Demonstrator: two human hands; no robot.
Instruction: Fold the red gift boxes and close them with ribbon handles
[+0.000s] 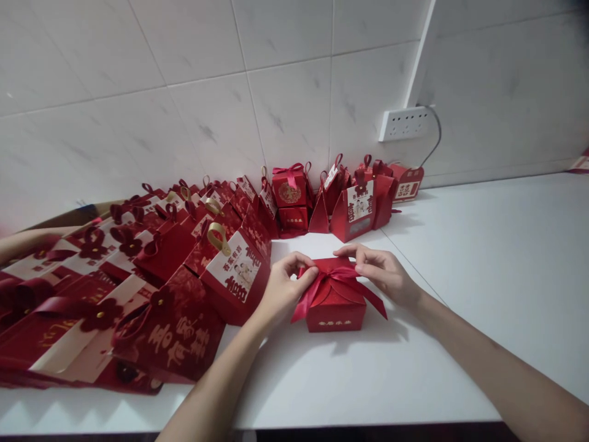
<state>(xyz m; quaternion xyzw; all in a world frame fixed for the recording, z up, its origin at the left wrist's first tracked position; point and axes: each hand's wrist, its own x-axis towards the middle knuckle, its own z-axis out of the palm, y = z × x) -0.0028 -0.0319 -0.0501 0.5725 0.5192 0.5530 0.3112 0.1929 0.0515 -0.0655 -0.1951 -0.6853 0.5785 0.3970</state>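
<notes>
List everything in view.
wall: one, grey, background
table: one, white, foreground
ribboned box: one, red, table's front
ribbon: one, pinkish-red, on box
piled boxes: too overlapped to count, mostly red, left
rear boxes: several, mostly red, along wall
partial item: one, red and white, right edge
socket strip: one, white, on wall
trunking: one, white, above strip
cable: one, grey, beside strip
apparent other forearm: one, bare, far left
left hand, right hand: one each, bare, at ribbon
</notes>
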